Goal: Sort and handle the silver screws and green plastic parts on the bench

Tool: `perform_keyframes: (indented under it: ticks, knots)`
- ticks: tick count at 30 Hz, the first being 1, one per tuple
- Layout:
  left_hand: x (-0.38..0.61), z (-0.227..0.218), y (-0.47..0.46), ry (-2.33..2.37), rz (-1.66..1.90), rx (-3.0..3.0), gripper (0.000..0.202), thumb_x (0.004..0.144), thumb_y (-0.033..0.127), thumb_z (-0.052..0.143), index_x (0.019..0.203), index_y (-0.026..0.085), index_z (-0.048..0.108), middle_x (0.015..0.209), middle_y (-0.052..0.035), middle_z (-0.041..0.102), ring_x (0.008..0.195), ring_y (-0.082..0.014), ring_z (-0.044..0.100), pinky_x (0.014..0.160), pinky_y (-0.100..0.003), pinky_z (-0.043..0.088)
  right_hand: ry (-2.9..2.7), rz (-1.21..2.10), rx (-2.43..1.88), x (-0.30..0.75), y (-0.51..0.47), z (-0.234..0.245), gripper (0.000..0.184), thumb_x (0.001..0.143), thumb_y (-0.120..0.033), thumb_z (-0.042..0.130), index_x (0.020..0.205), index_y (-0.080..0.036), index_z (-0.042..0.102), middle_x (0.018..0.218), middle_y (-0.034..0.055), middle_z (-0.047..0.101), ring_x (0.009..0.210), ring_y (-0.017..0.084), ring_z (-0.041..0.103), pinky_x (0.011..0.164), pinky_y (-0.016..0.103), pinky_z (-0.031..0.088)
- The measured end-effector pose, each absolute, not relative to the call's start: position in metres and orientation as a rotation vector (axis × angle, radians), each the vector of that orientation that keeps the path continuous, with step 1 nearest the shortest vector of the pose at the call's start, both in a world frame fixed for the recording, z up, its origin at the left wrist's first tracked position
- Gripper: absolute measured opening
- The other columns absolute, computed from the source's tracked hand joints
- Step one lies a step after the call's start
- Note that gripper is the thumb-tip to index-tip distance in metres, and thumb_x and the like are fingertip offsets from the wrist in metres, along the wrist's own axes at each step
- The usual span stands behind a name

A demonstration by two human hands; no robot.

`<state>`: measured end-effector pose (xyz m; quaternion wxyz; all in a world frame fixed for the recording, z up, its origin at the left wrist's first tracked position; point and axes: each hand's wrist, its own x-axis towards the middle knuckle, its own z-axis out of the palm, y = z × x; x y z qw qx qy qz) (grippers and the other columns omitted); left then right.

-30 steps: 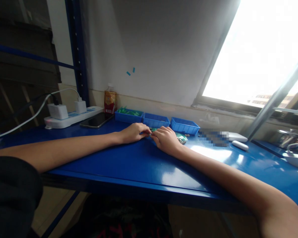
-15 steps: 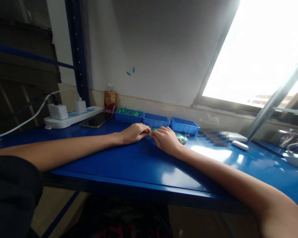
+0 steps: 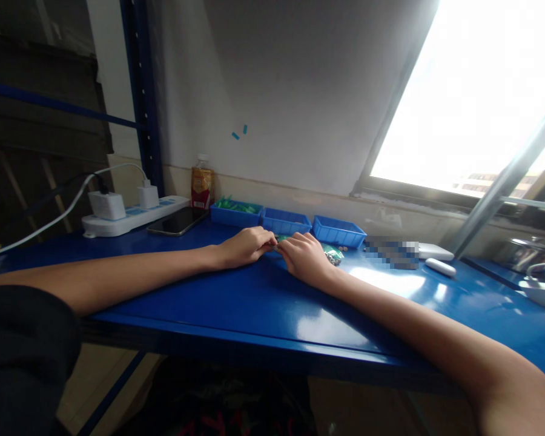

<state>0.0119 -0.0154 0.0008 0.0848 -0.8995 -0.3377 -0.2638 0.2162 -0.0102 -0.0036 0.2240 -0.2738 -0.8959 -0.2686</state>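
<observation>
Your left hand [image 3: 246,247] curls tighter than a moment ago; it and your right hand [image 3: 305,257], both narrowed, pinch a small piece [image 3: 275,246] (mostly hidden), perhaps more firmly, before the middle blue tray [image 3: 285,223].

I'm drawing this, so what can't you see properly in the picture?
In the head view:
Whatever's between left hand and right hand: tiny, mostly hidden by them.
Green packet: partly behind right hand.
Dark thing right of blue bins: blurred into squares.
Right arm: cut off by picture's edge.

Tiny piece [image 3: 275,246] — mostly hidden, seemingly pinched.
</observation>
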Motion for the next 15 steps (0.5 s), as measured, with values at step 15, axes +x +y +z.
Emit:
perform_keyframes:
  ticks: [15]
  knots:
    - [0.0123, 0.0008, -0.0144, -1.143, -0.813, -2.67, 0.01, 0.087, 0.019, 0.055, 0.092, 0.016, 0.063, 0.088, -0.0052, 0.067, 0.082, -0.0173, 0.062, 0.076, -0.026, 0.046, -2.456, -0.616, -0.857, 0.2141, -0.0099, -0.0027, 0.024, 0.094, -0.029, 0.043, 0.093, -0.018, 0.064, 0.081, 0.0045, 0.069, 0.079, 0.018, 0.055, 0.072, 0.03, 0.03]
